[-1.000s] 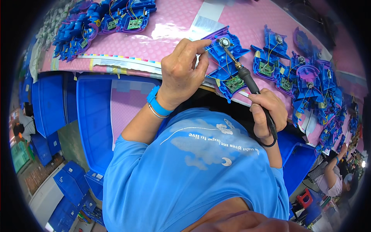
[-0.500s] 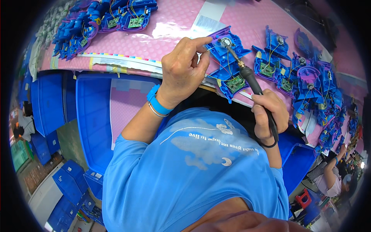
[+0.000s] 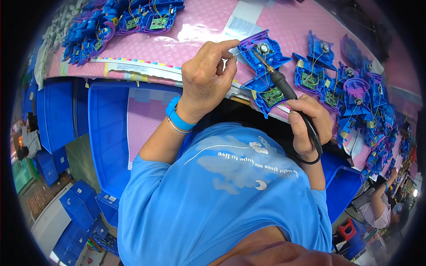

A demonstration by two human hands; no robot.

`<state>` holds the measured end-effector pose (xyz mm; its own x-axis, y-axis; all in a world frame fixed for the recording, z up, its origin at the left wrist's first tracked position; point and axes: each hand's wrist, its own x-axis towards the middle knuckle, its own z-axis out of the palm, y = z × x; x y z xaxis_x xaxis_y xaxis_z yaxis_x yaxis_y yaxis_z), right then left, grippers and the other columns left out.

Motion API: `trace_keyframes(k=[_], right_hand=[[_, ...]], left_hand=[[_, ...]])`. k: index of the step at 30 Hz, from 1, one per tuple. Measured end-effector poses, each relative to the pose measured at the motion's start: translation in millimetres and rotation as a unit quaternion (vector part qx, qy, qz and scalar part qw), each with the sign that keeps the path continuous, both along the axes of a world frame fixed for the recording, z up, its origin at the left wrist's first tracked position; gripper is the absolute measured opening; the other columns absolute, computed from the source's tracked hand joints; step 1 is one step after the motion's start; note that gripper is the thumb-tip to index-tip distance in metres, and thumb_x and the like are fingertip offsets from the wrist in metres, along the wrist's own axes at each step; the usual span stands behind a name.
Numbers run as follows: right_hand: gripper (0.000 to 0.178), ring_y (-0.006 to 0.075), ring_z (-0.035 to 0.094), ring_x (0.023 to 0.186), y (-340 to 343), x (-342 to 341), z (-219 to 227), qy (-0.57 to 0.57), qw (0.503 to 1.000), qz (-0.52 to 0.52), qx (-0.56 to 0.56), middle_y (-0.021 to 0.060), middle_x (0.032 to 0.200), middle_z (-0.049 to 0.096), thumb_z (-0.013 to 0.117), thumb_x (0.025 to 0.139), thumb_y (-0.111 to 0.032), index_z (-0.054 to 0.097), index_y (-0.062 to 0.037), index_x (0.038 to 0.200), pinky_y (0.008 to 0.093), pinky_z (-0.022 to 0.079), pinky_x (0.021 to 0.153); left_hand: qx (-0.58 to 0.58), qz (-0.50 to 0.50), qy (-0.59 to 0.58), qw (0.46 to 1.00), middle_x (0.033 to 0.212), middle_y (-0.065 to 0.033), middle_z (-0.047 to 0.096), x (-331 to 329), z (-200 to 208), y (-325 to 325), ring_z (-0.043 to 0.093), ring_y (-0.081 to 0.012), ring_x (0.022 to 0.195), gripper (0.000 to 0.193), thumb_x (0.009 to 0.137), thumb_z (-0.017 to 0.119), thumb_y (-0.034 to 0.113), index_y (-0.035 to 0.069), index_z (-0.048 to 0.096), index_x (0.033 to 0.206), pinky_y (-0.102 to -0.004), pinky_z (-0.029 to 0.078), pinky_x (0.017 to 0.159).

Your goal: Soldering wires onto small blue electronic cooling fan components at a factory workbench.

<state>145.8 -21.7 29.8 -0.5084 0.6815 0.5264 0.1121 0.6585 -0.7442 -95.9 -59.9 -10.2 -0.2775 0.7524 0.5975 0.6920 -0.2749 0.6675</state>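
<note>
My right hand (image 3: 313,122) is wrapped around the black handle of a soldering iron (image 3: 284,85). Its metal tip points up and left, just below a round silver speaker (image 3: 262,48) in an open blue plastic shell (image 3: 277,57). I cannot tell whether the tip touches anything. At the shell's left edge is my left hand (image 3: 206,80), index finger stretched to the purple-trimmed rim. The thumb and a curled finger are close together; what they hold, if anything, is too small to make out. Thin wires run from the shell to a green circuit board (image 3: 273,96) in a second blue half.
Similar blue shells with boards (image 3: 355,95) crowd the right of the pink-covered table (image 3: 195,35); more shells (image 3: 155,22) lie at the far left. A large blue bin (image 3: 104,133) stands below the table edge. Another person (image 3: 375,208) is at the far right.
The soldering iron's tip has drawn back from the speaker, down and to the left. My left hand has shifted slightly left, its index finger straighter. The shell is slightly further right.
</note>
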Motion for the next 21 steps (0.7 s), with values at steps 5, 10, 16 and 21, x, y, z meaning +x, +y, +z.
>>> trace_keyframes(k=[5,10,16,21], right_hand=[[0.02,0.0221,0.064,0.071,1.3,-0.5,1.2,-0.018,1.0,-0.004,0.007,0.015,0.08,0.068,0.066,0.081,-0.006,0.07,0.006,0.096,0.0335,0.052,0.07],[0.021,0.0246,0.067,0.076,0.6,-0.1,2.8,-0.034,0.999,-0.006,-0.004,0.0171,0.085,0.07,0.067,0.08,-0.007,0.071,0.006,0.096,0.0348,0.053,0.074],[0.021,0.0267,0.068,0.08,0.5,0.4,3.7,-0.049,0.999,-0.008,0.001,0.0178,0.09,0.072,0.068,0.08,-0.007,0.071,0.0056,0.096,0.0367,0.054,0.079],[0.02,0.0265,0.068,0.077,1.6,-0.9,4.5,-0.045,0.999,0.004,0.004,0.0174,0.086,0.071,0.068,0.081,-0.007,0.071,0.0055,0.096,0.0369,0.054,0.077]], left_hand=[[0.006,0.001,0.001,1.0,0.085,-0.0012,0.068,-1.4,-1.4,0.9,0.059,-0.0042,0.062,0.037,0.08,0.077,-0.008,0.004,0.072,0.114,-0.0191,0.046,0.051],[-0.001,-0.002,-0.003,1.0,0.084,-0.0013,0.068,-0.1,-1.5,3.0,0.059,-0.0046,0.062,0.037,0.08,0.077,-0.008,0.005,0.072,0.115,-0.0195,0.046,0.051],[0.0,-0.01,-0.007,1.0,0.081,-0.0052,0.066,2.2,0.0,7.6,0.059,-0.0136,0.057,0.039,0.077,0.073,-0.008,0.005,0.069,0.114,-0.0284,0.049,0.051],[-0.004,-0.037,-0.015,0.999,0.082,-0.0054,0.067,0.1,0.3,12.3,0.06,-0.0132,0.058,0.038,0.078,0.073,-0.007,0.005,0.069,0.114,-0.0276,0.049,0.052]])
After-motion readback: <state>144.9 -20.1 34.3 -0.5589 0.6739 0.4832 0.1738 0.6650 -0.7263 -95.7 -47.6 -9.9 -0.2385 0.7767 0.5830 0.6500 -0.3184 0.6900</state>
